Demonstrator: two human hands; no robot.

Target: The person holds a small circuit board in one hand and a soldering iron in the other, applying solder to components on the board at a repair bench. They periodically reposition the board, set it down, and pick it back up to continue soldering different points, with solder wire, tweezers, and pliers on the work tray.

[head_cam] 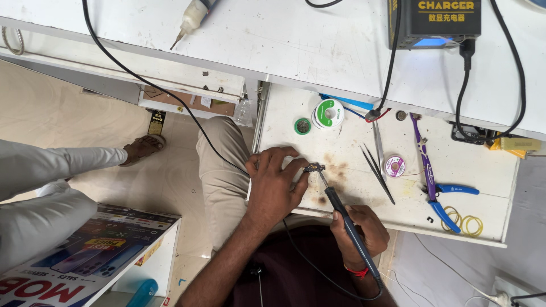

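White laminate covers the bench, and a pull-out tray below it carries the work. On the tray, blue-handled pliers, tweezers, a solder spool and yellow rubber bands are laid well apart. A soldering iron is gripped by the right hand, its tip set against a small metal component. That component is pinched at the tray's near left part by the fingertips of the left hand.
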